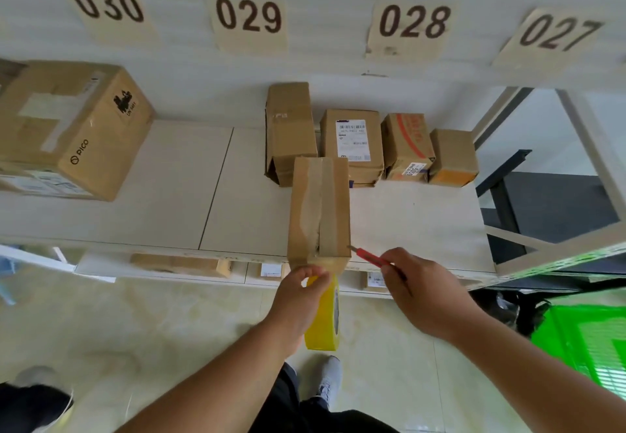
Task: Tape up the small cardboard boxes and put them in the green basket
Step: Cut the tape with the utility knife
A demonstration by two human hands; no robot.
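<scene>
Cardboard box (318,207), the one being taped, lies lengthwise at the front edge of the shelf (416,222), at 12 o'clock from the person's hands, with a strip of tape (330,202) run along its top seam and over the near end. The left hand (298,292) is closed on the yellow tape roll (323,317), which hangs just below the box's near end, the strip running up from it to the box. The right hand (418,285) is closed around a red cutter (371,258) whose tip sits beside the box's near right corner, at 3 o'clock from the tape. The step in hand appears to be severing the strip. To do it well, the left hand should keep the strip taut and pulled slightly downward; the blade should cross the tape close to the box and away from the left fingers, then the loose end should be pressed flat. Four more small boxes (352,145) stand behind at 12 o'clock, none of them yet in the basket. The green basket (589,341) waits on the floor at 4 o'clock, well apart from the shelf.
</scene>
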